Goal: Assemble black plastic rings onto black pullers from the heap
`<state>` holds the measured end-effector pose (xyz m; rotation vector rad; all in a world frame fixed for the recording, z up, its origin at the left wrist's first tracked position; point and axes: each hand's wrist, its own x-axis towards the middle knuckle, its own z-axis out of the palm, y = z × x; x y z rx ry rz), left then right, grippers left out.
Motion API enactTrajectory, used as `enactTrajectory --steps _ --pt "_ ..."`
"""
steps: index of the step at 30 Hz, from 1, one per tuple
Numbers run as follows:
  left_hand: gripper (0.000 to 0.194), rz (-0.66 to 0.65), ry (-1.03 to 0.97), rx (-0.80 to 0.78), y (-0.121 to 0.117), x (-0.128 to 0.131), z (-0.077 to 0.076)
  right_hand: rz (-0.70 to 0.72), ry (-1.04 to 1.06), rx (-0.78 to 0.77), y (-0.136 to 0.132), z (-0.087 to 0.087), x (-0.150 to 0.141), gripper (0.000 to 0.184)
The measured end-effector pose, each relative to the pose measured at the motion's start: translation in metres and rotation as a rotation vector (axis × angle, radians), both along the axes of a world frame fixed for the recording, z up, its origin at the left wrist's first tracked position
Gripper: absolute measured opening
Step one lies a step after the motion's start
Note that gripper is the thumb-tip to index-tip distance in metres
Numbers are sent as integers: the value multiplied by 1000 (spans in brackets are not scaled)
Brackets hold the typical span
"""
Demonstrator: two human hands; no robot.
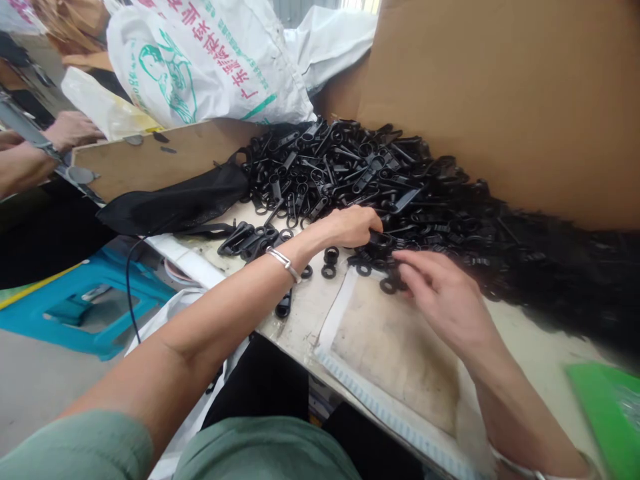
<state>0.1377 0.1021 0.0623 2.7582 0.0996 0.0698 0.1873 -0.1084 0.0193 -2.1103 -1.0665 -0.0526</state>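
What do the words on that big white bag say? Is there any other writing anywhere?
White sack: red Chinese characters run across it at a slant; "广东" seems to start one row, the rest too tilted and cut off to read surely.
Same sack, green round picture logo: no letters readable.
Top left corner, a pink scrap of print: cut off, unreadable.
Cardboard, black plastic parts, green sheet: no writing shows.

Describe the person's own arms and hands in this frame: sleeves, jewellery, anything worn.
Both forearms are bare. The left hand has no glove, and a thin silver bangle sits on its wrist; a short sage-green sleeve covers the upper arm. The right hand is also ungloved, with a pale band just visible at the wrist by the frame's bottom edge. No rings are visible.
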Motion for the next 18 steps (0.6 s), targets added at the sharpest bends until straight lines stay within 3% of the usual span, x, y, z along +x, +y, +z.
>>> enactTrajectory --steps 6,9,12,15,18 --pt "38 -43 -10 -267 5 1 5 -81 -192 21 34 -8 27 40" --pt "32 32 -50 -434 9 3 6 -66 -198 5 39 -14 32 34" --pt "38 134 -98 -598 12 1 6 -83 -164 14 37 -15 32 35" --pt "37 174 -69 -959 11 -8 5 -129 -103 50 27 -11 29 39" --pt "26 134 14 -1463 -3 -23 0 -168 201 201 6 -3 19 40"
